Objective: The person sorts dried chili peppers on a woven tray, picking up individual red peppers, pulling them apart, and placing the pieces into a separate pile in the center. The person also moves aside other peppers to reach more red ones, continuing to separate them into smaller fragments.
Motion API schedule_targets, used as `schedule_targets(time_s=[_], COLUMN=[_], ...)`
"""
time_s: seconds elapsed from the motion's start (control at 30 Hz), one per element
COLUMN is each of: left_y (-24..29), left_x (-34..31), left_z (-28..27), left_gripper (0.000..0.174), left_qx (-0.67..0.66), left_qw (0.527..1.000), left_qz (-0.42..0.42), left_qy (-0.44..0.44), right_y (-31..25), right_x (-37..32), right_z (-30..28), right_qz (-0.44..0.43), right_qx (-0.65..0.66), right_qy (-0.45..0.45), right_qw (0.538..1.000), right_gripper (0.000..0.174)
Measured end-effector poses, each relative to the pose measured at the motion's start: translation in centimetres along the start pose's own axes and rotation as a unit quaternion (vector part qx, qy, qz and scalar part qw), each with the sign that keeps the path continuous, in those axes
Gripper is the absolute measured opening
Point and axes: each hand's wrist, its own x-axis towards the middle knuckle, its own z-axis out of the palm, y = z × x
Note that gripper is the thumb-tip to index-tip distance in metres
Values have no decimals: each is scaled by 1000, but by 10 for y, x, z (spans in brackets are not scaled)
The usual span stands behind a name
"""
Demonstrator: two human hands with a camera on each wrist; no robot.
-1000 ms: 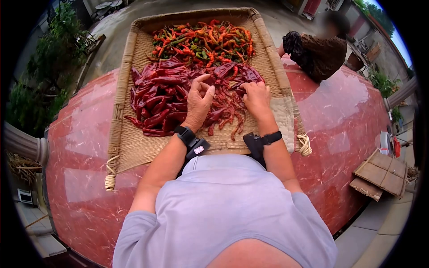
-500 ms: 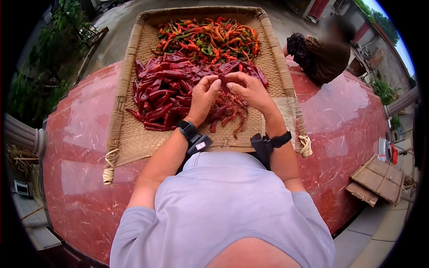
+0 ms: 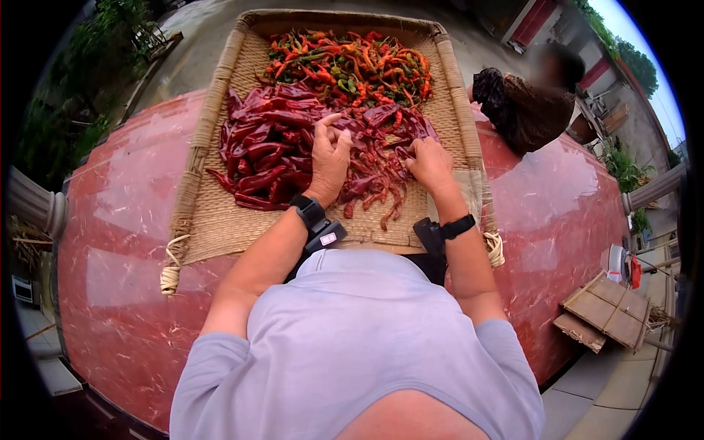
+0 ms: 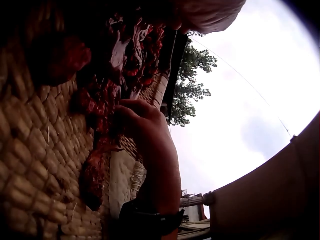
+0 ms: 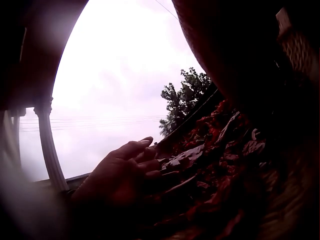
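Observation:
Over the edge of a heap of glossy dark red chili peppers [image 3: 257, 158], my left hand [image 3: 331, 161] hovers palm inward. Its index finger and thumb are loosely bent and apart, with nothing between them; the right wrist view also shows this hand [image 5: 117, 172]. My right hand [image 3: 433, 169] reaches down to shrivelled red chilies [image 3: 378, 172] on the right side of the heap. Bent fingers of that hand [image 4: 155, 135] meet the chilies in the left wrist view. I cannot tell whether they pinch one.
A woven tray [image 3: 460, 95] with a raised rim bears all the chilies. Smaller orange, red and green chilies [image 3: 352, 66] lie at its far end. A pale cloth [image 3: 469, 194] covers its right side. Red stone [image 3: 550, 213] lies underneath, and a person [image 3: 528, 103] sits at the right.
Half a second ago my hands met over the heap with a dark red chili piece between the fingertips. They have since parted, the right going back down to the chilies at right.

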Motion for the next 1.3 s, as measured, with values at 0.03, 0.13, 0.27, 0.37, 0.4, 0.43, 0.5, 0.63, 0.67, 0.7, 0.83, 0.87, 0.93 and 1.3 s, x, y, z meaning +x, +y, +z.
schedule_targets(time_s=[0.03, 0.13, 0.27, 0.37, 0.4, 0.43, 0.5, 0.63, 0.67, 0.7, 0.83, 0.87, 0.93, 1.3], left_y=[1, 4, 3, -2, -2, -3, -3, 5, 4, 3, 0, 0, -1, 3], left_x=[-1, -4, -2, -2, -2, -2, -1, -2, -2, -2, -2, -2, -2, -3], left_z=[0, 1, 2, 2, 1, 0, -2, -1, -1, 0, -1, -1, -1, -1], left_gripper=[34, 33, 31, 31, 31, 33, 37, 38, 37, 36, 35, 34, 34, 33], left_qx=[10, 9, 29, 42, 44, 38, 26, 91, 86, 81, 91, 90, 97, 98], left_qw=[1000, 999, 999, 999, 998, 999, 999, 989, 991, 992, 990, 991, 989, 991], left_qz=[-10, -28, -14, 20, 33, 32, 32, 94, 88, 81, 91, 88, 99, 74], left_qy=[-14, -26, -32, -25, -19, -4, 30, 68, 61, 55, 52, 47, 49, 56], right_y=[2, 4, 1, -17, -22, -29, -29, -2, 2, 0, -2, -2, -3, -36], right_x=[1, 3, 10, 21, 24, 25, 29, 31, 30, 24, 20, 20, 21, 62], right_z=[-2, -16, -36, -52, -53, -58, -50, 4, 13, 13, 14, 12, 3, -21], right_qz=[2, 13, 14, -33, -53, -83, -78, -103, -112, -103, -80, -70, -51, 33], right_qx=[15, 37, 43, 221, 301, 398, 309, 114, 91, 80, 63, 68, 77, 330], right_qy=[0, -15, 25, 26, 35, 30, 50, 14, 1, -12, -3, 5, 20, -49], right_qw=[1000, 999, 999, 974, 952, 913, 947, 988, 990, 991, 995, 995, 996, 942], right_gripper=[22, 19, 20, 26, 27, 28, 28, 30, 30, 29, 19, 19, 17, 44])
